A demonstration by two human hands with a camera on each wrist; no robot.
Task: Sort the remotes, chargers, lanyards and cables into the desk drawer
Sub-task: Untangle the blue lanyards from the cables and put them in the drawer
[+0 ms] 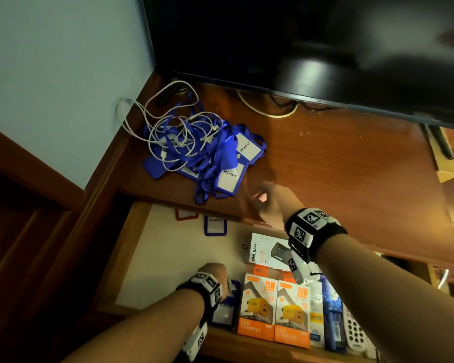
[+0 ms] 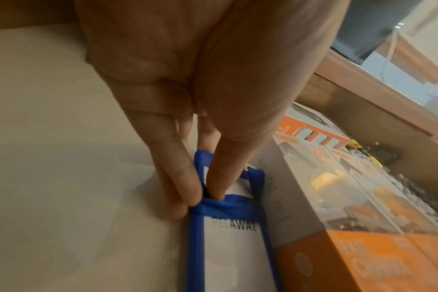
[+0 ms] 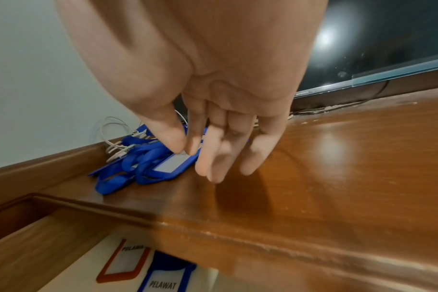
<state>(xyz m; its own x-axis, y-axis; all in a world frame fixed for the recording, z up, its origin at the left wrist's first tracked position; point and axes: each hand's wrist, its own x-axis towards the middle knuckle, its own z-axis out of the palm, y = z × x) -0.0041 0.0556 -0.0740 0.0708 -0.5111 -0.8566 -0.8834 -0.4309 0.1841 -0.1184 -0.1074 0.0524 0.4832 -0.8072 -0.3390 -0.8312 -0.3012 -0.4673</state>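
A tangle of blue lanyards (image 1: 215,153) with "PELAWAT" badges and white cables (image 1: 168,132) lies on the wooden desk top near the wall. My right hand (image 1: 268,200) hovers just right of that pile (image 3: 148,164), fingers (image 3: 213,171) straight and spread, holding nothing. Below, the drawer (image 1: 131,247) stands pulled out. Inside it my left hand (image 1: 215,273) pinches the top strap of a blue lanyard badge (image 2: 228,247) lying on the pale liner beside the orange charger boxes (image 1: 257,310). In the left wrist view its thumb and fingers (image 2: 183,205) close on the strap.
The drawer also holds a white charger box (image 1: 268,251), a white remote (image 1: 354,334) at the front right, and a red badge (image 3: 124,260) and a blue badge (image 3: 163,280) at the back. A black TV (image 1: 299,48) overhangs the desk's rear.
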